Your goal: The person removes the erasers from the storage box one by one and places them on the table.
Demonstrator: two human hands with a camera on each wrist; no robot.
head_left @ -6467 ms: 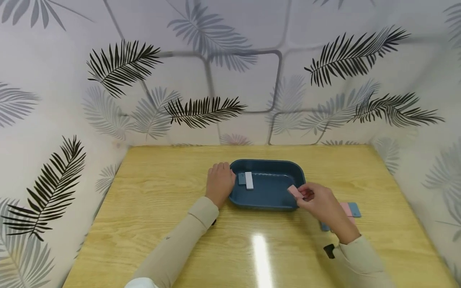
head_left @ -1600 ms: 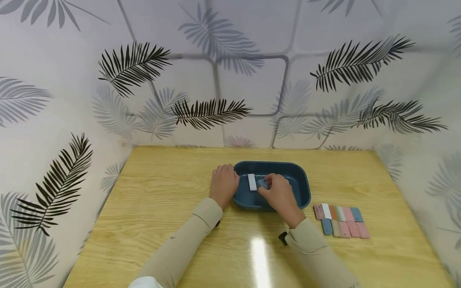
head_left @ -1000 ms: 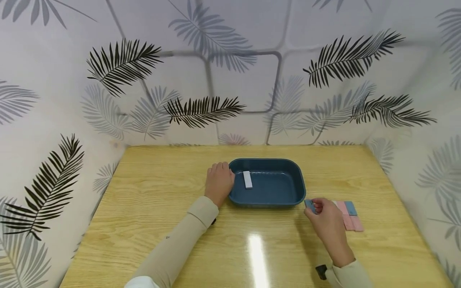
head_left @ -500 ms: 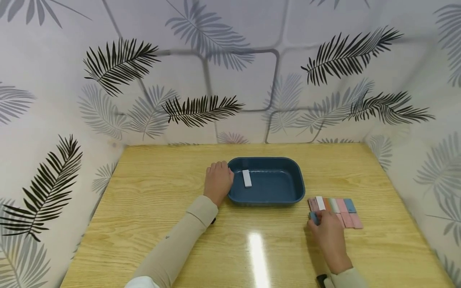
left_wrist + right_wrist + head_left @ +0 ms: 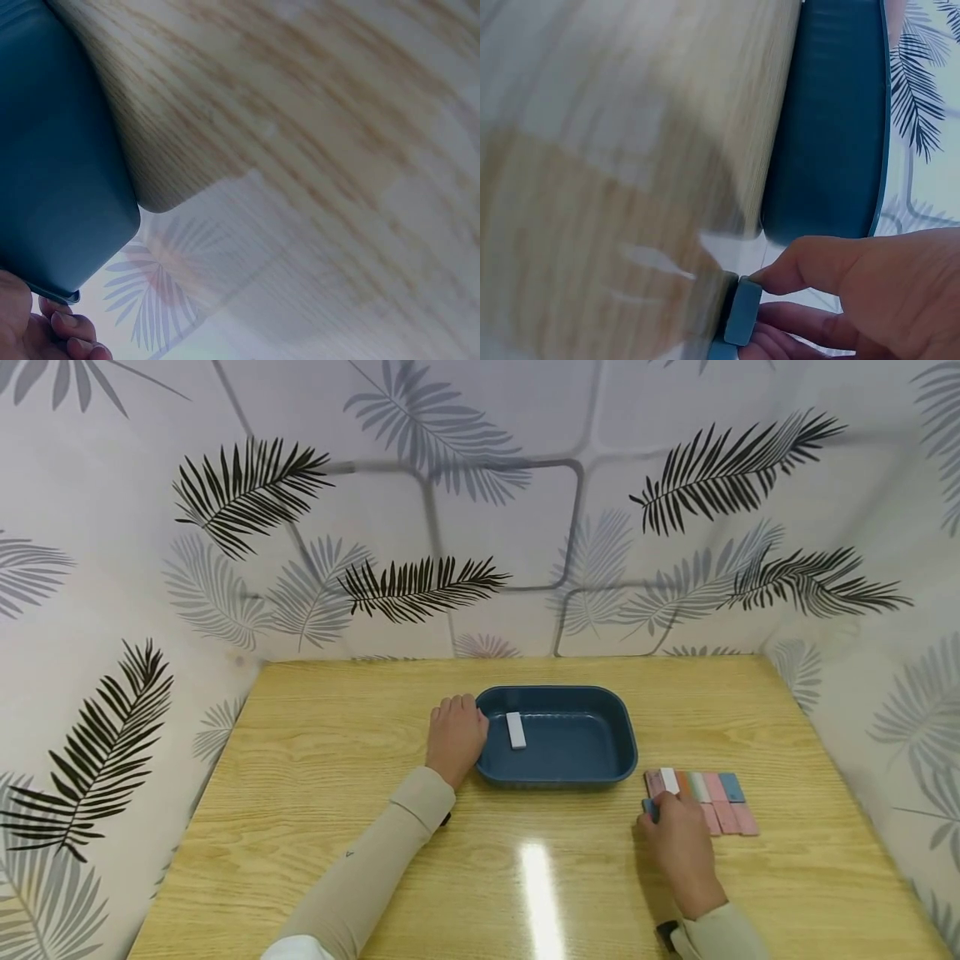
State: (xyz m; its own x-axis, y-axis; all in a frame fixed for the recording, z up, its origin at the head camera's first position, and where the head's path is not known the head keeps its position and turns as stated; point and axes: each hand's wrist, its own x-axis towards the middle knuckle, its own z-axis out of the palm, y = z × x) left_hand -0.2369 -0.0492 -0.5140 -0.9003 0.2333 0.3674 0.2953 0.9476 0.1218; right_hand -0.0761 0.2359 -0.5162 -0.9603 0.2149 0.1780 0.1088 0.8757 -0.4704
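My left hand (image 5: 456, 741) grips the left rim of a dark blue oval-cornered dish (image 5: 573, 752); in the left wrist view its thumb and fingers (image 5: 66, 324) are at the rim. One white block (image 5: 516, 731) lies inside, near the left end. To the right of the dish, my right hand (image 5: 681, 845) pinches a small blue block (image 5: 743, 311) between thumb and fingers, at the left end of the front row of blocks. Behind it the back row holds a dusky pink, a white (image 5: 669, 781), an orange, a pale green, a pink and a blue block (image 5: 731, 787).
Pink blocks (image 5: 725, 818) make up the right part of the front row; my right hand hides its middle. Everything stands on a wooden table (image 5: 360, 718), with leaf-patterned wall covering (image 5: 510, 527) behind and at both sides.
The right hand brought the blue block from inside the dish rightward and down to the front row's left end. Earlier it held a pink block over the dish. The left hand stayed on the rim.
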